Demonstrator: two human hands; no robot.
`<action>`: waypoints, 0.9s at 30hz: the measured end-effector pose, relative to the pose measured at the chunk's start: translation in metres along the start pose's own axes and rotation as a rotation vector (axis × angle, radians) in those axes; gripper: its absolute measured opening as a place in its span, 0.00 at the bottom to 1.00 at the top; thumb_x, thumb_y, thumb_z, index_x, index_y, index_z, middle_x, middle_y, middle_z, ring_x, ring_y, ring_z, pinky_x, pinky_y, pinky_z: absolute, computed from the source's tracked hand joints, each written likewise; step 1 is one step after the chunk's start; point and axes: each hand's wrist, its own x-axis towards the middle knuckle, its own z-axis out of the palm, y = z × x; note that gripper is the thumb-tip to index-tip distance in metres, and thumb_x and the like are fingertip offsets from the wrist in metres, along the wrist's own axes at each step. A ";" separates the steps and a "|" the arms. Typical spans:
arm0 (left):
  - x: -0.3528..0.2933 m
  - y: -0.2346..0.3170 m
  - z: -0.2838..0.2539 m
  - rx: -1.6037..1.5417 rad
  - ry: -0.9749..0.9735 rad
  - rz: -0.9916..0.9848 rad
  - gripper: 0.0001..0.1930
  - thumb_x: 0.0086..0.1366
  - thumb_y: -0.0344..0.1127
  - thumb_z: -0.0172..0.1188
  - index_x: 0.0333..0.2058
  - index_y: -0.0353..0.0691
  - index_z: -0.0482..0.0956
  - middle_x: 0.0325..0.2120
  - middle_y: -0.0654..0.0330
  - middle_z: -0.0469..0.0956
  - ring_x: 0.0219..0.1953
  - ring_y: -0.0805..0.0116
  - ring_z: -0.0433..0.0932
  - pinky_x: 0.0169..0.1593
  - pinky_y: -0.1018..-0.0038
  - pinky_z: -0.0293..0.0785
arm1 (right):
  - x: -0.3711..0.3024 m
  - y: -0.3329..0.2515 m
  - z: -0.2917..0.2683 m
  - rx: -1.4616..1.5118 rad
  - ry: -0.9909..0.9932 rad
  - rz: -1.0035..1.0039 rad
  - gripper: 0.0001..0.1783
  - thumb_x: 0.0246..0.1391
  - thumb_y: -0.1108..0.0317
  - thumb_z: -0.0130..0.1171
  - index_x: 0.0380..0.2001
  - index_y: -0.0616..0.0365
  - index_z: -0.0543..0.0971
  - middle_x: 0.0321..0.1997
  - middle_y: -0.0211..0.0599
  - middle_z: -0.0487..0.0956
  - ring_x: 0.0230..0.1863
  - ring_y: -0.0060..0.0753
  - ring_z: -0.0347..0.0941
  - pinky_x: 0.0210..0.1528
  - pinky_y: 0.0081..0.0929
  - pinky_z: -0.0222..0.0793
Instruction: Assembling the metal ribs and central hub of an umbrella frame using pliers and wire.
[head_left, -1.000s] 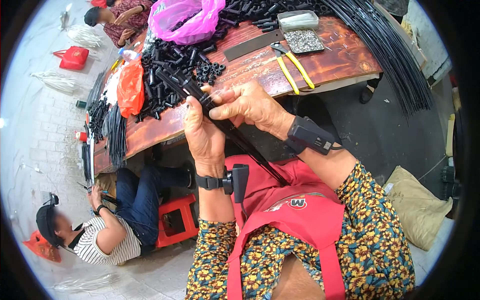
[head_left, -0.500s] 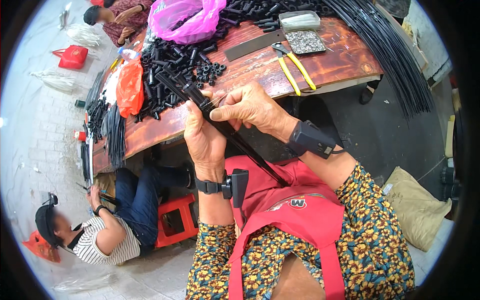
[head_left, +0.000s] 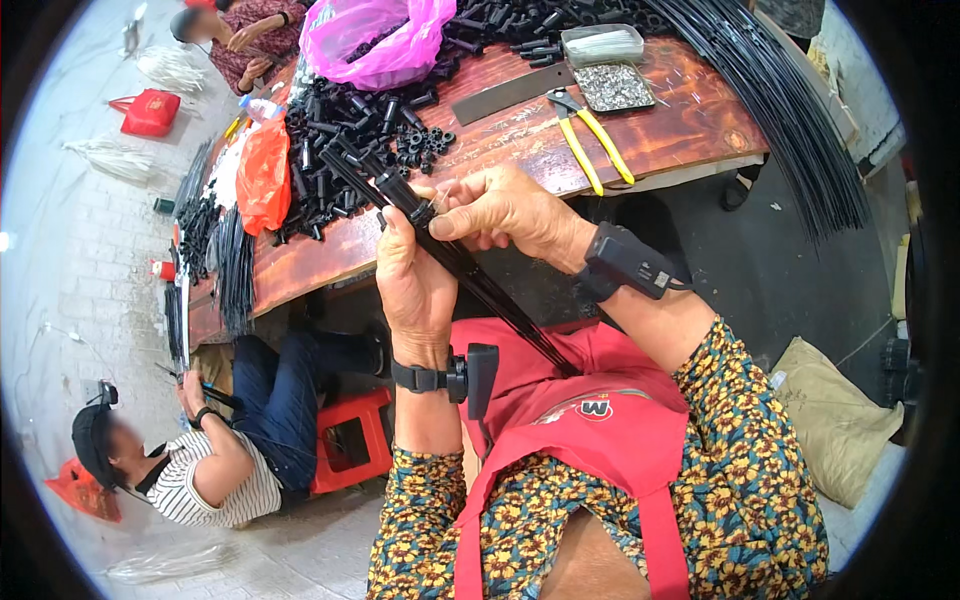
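Observation:
A bundle of thin black rods point(head_left: 503, 308) slants from above the table's near edge down to the red apron on my lap. Near its upper end sits a black plastic tubular fitting point(head_left: 396, 190). My left hand point(head_left: 418, 285) is wrapped round the bundle just below that fitting, its thumb pointing up. With thumb and fingers closed, my right hand point(head_left: 512, 216) pinches a fine pale wire point(head_left: 441, 201) against the bundle's right side. The wire's far end is too small to follow. Fingers hide part of the rods.
Yellow-handled cutters point(head_left: 602, 152) lie by a flat metal bar point(head_left: 510, 94) and a tray of small metal bits point(head_left: 614, 87). Black tubes point(head_left: 335, 125) pile up around a pink bag point(head_left: 375, 72). Long black rods point(head_left: 785, 115) overhang at right. A co-worker point(head_left: 215, 478) sits at left.
Both hands and the bundle have shifted slightly right and down in the picture. The left hand keeps its hold and the right its pinch on the wire.

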 end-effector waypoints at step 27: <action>-0.018 -0.004 0.008 0.050 -0.105 0.019 0.33 0.70 0.60 0.41 0.62 0.40 0.59 0.14 0.64 0.65 0.11 0.77 0.58 0.15 0.79 0.55 | -0.029 -0.012 0.031 -0.387 0.250 -0.514 0.18 0.41 0.65 0.73 0.33 0.64 0.80 0.36 0.36 0.77 0.33 0.20 0.75 0.32 0.19 0.73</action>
